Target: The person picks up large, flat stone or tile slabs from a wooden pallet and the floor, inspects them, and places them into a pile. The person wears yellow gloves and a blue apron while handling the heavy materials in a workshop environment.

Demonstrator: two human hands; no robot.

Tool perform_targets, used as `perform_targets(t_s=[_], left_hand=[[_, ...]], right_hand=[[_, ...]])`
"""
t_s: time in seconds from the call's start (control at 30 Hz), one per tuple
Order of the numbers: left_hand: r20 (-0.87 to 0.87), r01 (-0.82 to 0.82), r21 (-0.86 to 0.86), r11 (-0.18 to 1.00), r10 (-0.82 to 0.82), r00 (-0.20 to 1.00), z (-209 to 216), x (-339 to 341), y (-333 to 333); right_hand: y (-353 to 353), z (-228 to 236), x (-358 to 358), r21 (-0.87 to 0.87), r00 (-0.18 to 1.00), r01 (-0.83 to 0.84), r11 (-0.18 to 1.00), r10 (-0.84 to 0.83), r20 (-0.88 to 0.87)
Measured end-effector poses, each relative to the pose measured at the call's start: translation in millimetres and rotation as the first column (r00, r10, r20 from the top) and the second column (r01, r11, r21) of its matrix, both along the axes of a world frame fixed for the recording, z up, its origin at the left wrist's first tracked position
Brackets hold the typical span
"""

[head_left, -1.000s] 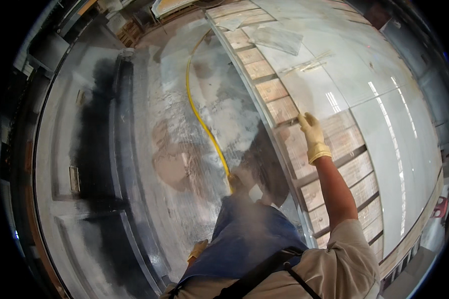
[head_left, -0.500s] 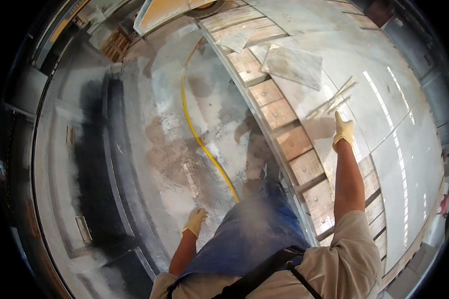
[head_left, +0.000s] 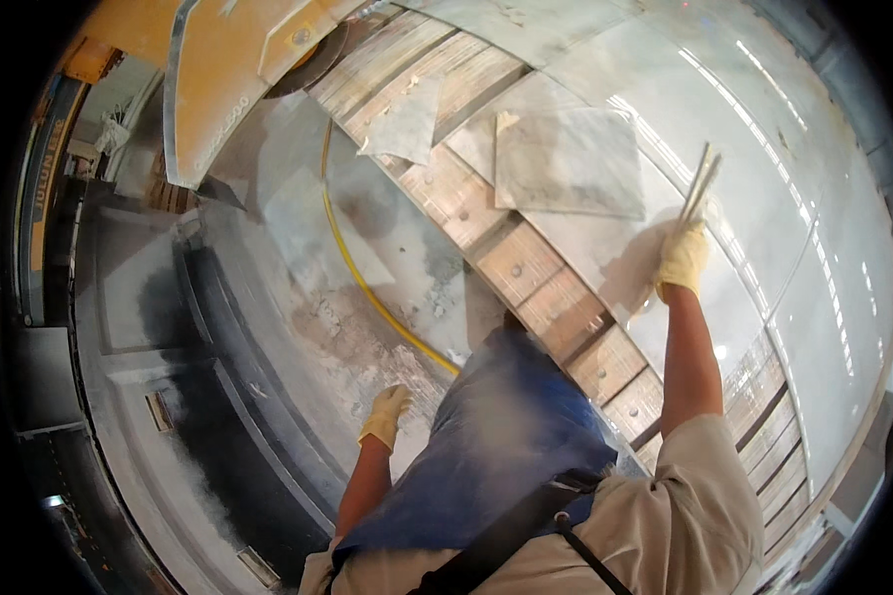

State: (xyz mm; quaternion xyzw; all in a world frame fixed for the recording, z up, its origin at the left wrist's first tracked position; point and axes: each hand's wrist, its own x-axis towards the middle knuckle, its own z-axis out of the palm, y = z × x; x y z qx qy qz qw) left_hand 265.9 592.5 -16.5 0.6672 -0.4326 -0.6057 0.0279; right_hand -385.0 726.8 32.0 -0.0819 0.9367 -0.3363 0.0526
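— Overhead, what does the worker's right hand [head_left: 683, 260] have hold of?

— Thin pale strips [head_left: 700, 183], a couple of them, gripped at their lower ends in a closed yellow-gloved fist. They stand up and away from the glove, over the polished stone slab [head_left: 764, 198] on the wooden-slatted cutting bed [head_left: 526, 268], likely held at the end so they stay clear of the surface.

— And the left hand [head_left: 385, 416]?

— Also gloved, hanging loose and empty by the blue apron [head_left: 486, 446], fingers curled but grasping nothing, above the wet, dusty floor [head_left: 347, 327].

— What else lies on the bed?

— A square grey tile offcut [head_left: 566, 164] lies flat on the slats just beside the slab's edge, with a smaller triangular shard [head_left: 402, 124] further up. A yellow hose [head_left: 352, 263] snakes across the floor beside the bed toward the orange saw housing [head_left: 218, 69] with its round blade [head_left: 313, 64], probably feeding it water.
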Motion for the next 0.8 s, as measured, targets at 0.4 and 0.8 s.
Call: perform_targets(t_s=[0.4,0.8], left_hand=[[0.133,0.449,-0.157,0.88,-0.432,0.892,-110.2,-16.3,-221.1],[-0.565,0.003,0.156,0.988,0.087,0.821,29.0,-250.0,-381.4]], right_hand=[[-14.1,20.2,-11.5,0.346,0.991,0.059,0.936,-0.097,0.093],[-22.7,3.5,26.2,0.413,0.936,0.318,0.854,-0.351,0.005]])
